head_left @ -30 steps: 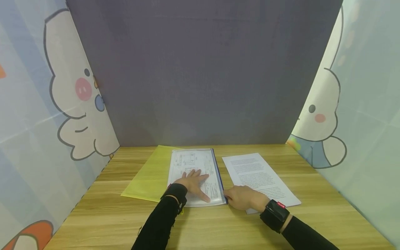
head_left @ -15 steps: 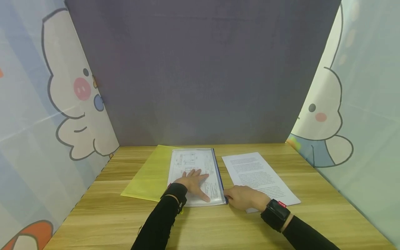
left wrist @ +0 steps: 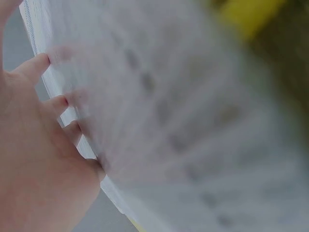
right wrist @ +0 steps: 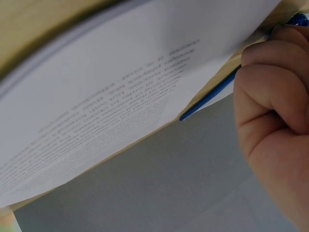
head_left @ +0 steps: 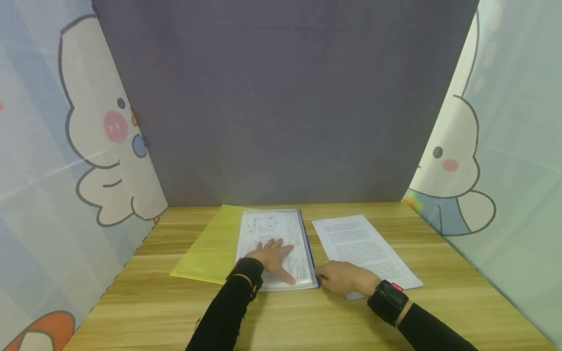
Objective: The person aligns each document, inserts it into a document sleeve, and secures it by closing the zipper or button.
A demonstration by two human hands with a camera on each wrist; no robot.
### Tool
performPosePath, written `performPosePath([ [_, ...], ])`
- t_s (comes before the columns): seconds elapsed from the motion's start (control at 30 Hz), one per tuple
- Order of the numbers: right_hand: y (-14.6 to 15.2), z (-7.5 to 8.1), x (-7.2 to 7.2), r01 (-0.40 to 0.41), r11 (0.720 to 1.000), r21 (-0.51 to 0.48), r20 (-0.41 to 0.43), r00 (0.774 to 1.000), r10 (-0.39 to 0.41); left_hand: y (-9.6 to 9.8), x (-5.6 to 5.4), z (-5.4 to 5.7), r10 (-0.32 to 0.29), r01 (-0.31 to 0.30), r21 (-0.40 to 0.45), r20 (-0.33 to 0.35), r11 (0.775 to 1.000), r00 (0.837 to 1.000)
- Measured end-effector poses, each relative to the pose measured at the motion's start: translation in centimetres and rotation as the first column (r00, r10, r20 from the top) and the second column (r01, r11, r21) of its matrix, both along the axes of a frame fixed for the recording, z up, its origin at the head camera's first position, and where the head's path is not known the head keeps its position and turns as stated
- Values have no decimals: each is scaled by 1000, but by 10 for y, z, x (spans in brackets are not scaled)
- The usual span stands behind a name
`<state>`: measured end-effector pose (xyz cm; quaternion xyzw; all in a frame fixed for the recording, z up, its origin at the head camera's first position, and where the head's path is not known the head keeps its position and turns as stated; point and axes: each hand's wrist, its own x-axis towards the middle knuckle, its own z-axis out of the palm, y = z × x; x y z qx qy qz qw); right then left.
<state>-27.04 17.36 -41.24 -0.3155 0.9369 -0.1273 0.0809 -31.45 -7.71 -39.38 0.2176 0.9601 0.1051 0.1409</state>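
Observation:
In the head view, a clear plastic document folder with a blue edge strip lies flat on the table, a sheet of line drawings showing through it. My left hand rests spread on its lower half; in the left wrist view that hand's fingers touch the blurred plastic. At the near right corner, my right hand has its fingers curled and pinches the near end of the blue strip. The right wrist view shows the curled hand and the strip's far end; the fingertips are mostly hidden.
Under the clear folder, a yellow folder sticks out to the left. Stacked printed sheets lie at the right, partly beneath my right forearm. A grey panel stands behind the wooden table, with patterned curtains at both sides.

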Motion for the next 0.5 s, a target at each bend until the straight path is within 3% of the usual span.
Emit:
performPosePath([
  [0.5, 0, 1, 2, -3, 1000, -17, 2, 1000, 3, 0, 1, 2, 7, -7, -4, -4, 1000, 1000],
])
